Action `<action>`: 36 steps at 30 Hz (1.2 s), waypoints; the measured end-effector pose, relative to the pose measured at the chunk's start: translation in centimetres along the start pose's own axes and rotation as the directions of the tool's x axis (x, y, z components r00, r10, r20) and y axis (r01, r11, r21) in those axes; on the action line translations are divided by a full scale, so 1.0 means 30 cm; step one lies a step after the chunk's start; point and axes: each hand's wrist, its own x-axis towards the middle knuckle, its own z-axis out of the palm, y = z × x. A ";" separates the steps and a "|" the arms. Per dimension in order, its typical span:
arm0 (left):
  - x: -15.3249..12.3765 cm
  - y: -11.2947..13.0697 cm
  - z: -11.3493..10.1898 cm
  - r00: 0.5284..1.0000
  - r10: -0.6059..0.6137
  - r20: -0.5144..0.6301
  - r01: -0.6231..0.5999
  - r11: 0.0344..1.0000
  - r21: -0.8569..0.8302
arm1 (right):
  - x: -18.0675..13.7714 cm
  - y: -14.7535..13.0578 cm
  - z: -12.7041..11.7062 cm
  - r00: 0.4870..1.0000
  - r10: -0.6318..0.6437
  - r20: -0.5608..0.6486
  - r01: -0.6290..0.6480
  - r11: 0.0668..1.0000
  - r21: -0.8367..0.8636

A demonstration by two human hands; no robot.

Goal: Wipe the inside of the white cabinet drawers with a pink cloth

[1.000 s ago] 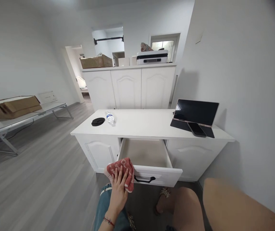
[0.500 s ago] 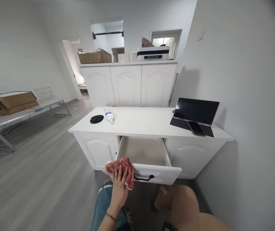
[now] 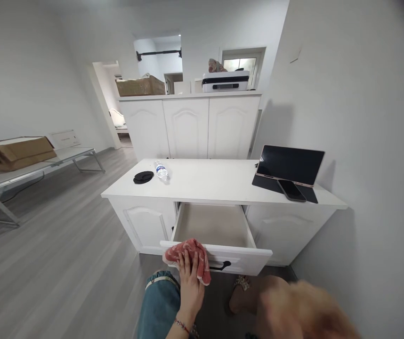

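Note:
My left hand (image 3: 189, 280), with a beaded bracelet at the wrist, presses a red patterned cloth (image 3: 189, 249) against the front of a pulled-out drawer (image 3: 247, 260). Its fingers lie over the cloth, which hangs over the drawer front's upper edge left of the black handle (image 3: 226, 264). The inside of the drawer shows a bare pale bottom. At the lower right, near my knee, my right hand (image 3: 304, 308) is smeared by motion; its fingers cannot be made out.
On the white cabinet top (image 3: 205, 181) are a water bottle (image 3: 161, 170), a black round object (image 3: 143, 177), a tablet (image 3: 291, 164) and a phone (image 3: 291, 190). A cardboard box (image 3: 16, 151) rests on a folding table to the left. Behind, a taller cabinet (image 3: 186, 127) carries a suitcase (image 3: 226, 81).
My left hand and the cloth have slid right along the drawer front, covering part of the handle. My right hand has come into view at the lower right, blurred.

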 end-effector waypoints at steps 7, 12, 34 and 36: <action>-0.032 0.119 0.091 0.992 0.062 0.106 -0.069 0.996 0.061 | 0.087 -0.079 -0.011 0.982 -0.185 0.028 0.186 0.982 -0.028; 0.008 0.141 0.098 0.833 0.371 0.411 -0.351 0.928 -0.126 | 0.078 -0.024 0.069 0.999 -0.040 -0.025 0.040 0.999 -0.005; 0.078 -0.315 0.046 0.984 0.160 0.076 -0.174 0.958 0.228 | 0.176 0.054 0.218 0.954 -0.180 -0.240 0.128 0.968 -0.217; 0.070 -0.275 0.096 0.994 0.110 -0.004 -0.108 0.977 0.182 | 0.186 0.058 0.223 0.956 -0.171 -0.240 0.119 0.968 -0.219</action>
